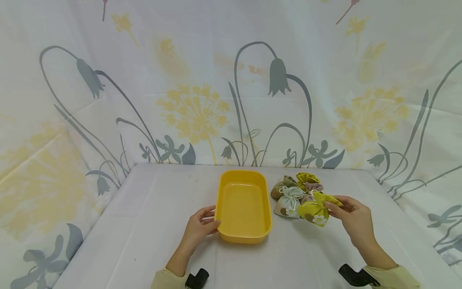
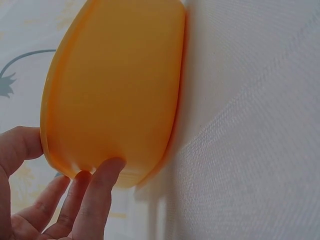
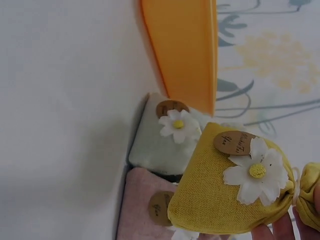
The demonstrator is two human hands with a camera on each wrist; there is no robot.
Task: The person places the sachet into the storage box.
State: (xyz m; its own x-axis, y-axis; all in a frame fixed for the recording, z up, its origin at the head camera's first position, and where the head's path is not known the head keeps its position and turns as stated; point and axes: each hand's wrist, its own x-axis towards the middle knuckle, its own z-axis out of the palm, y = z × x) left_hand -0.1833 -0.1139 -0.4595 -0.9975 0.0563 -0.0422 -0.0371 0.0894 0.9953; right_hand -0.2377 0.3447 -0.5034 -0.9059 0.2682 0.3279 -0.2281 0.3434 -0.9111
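A yellow plastic tray (image 1: 243,240) sits on the table in the middle of the head view. My left hand (image 1: 201,225) grips its left side near the front corner, with the thumb at the rim and the fingers (image 2: 102,185) against the outer wall. On the right, my right hand (image 1: 351,214) pinches a yellow-green drawstring sachet (image 3: 225,185) by its gathered neck. This sachet bears a white fabric flower and a brown oval tag. Just behind and below it are a pale grey-green sachet (image 3: 150,142) and a pink sachet (image 3: 135,200).
Behind those stand a brownish-green sachet (image 1: 277,189) and another yellow-green sachet (image 1: 306,178), close together right of the tray. A white cloth covers the table (image 1: 162,192). A flower-printed curtain (image 1: 202,72) rises at the back and sides.
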